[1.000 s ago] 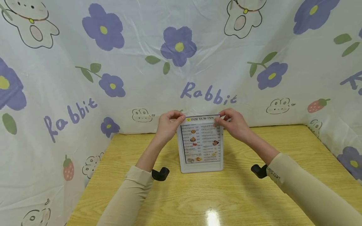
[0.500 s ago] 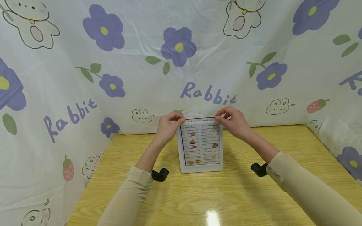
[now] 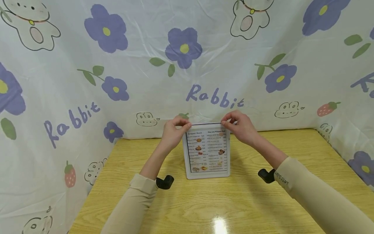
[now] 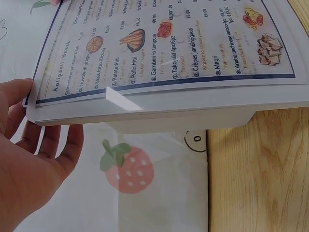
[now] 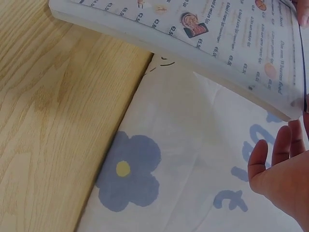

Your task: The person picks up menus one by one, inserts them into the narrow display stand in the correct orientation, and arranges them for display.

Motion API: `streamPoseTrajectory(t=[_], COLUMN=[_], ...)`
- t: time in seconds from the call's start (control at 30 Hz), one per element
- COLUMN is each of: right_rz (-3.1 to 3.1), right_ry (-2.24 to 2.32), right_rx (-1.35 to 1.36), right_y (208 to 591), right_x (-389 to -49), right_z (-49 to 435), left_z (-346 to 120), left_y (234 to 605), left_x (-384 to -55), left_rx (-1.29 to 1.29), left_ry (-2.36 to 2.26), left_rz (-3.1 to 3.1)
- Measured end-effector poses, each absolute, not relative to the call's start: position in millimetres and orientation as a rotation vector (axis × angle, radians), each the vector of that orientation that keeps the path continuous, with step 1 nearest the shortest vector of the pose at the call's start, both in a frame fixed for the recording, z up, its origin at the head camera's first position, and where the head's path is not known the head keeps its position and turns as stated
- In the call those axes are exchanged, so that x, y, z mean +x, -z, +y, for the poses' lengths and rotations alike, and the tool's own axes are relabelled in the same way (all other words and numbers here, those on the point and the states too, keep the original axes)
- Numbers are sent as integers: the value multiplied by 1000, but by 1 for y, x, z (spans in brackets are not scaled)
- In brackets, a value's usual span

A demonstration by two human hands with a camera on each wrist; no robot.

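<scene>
A clear-fronted sign holder with a white border point(image 3: 208, 175) stands upright on the table, leaning slightly back. Inside it sits a printed menu sheet point(image 3: 208, 151), with only a thin strip along the top edge still showing above the holder. My left hand point(image 3: 174, 132) pinches the sheet's top left corner between thumb and index finger. At the top right corner, my right hand point(image 3: 242, 127) pinches it the same way. In the left wrist view, the other fingers point(image 4: 48, 140) lie behind the holder's edge point(image 4: 145, 115). The right wrist view shows the holder's side edge point(image 5: 183, 58) with fingertips at its corner.
Yellow wood-grain table point(image 3: 187, 204) lies under and in front of the holder. Close behind rises a white cloth point(image 3: 146, 87) printed with flowers and rabbits, which also hangs along both sides. A black wrist mount point(image 3: 165, 182) sticks out from each sleeve.
The menu sheet has slid down inside the holder; its heading strip has sunk below the holder's top edge. Both hands have shifted down very slightly with it, while the holder stays in place.
</scene>
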State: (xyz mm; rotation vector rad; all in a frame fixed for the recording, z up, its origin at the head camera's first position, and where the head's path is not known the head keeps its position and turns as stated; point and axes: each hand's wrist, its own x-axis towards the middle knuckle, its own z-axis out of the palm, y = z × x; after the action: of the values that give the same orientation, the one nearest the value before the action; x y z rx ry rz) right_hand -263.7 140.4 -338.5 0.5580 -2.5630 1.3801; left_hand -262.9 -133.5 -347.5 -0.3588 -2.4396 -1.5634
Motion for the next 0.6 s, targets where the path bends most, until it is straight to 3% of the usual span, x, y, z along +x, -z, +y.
streamPoseTrajectory(t=[0.6], right_rz=[-2581], right_ry=[-1320], right_rx=[553], right_y=[346], right_x=[-261], right_z=[146], left_z=[-131], left_y=[348], left_x=[-262], left_rx=[-348], left_ry=[1601], left_rz=[-2412])
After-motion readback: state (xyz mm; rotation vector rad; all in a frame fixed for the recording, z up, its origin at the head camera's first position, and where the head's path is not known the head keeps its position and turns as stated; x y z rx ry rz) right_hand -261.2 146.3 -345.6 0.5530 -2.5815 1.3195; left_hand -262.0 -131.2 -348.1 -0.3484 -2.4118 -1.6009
